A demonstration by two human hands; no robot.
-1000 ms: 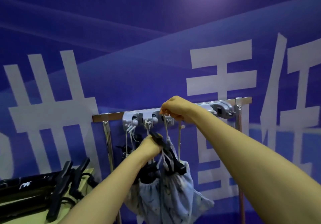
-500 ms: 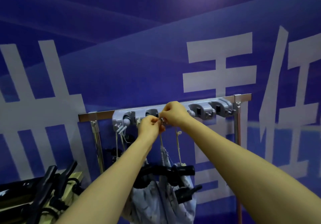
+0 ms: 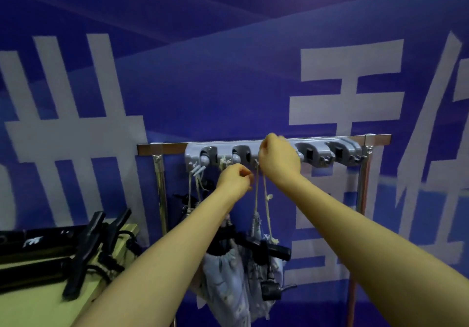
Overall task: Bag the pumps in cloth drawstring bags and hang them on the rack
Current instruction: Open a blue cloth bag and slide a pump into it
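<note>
A grey hook rack [image 3: 314, 150] is mounted on a metal rail [image 3: 162, 147] against the blue wall. A pale blue cloth bag [image 3: 228, 283] hangs below it by a beige drawstring [image 3: 256, 194], with a black pump [image 3: 264, 249] poking out of its top. My right hand [image 3: 278, 158] is up at the third hook, fingers curled where the drawstring meets it. My left hand [image 3: 236, 181] is just below and left, its fingertips pinched together beside the cord. Another bag's strings [image 3: 196, 174] hang from the leftmost hook.
Several black pumps [image 3: 83, 253] lie on a yellow-green table [image 3: 38, 309] at the lower left. The rack's two right-hand hooks [image 3: 324, 160] carry nothing. Chrome posts [image 3: 161, 189] hold the rail up at both ends.
My left hand rose from the bag's neck to the drawstring near the hooks, then dropped slightly left. The bag now hangs lower on its cord.
</note>
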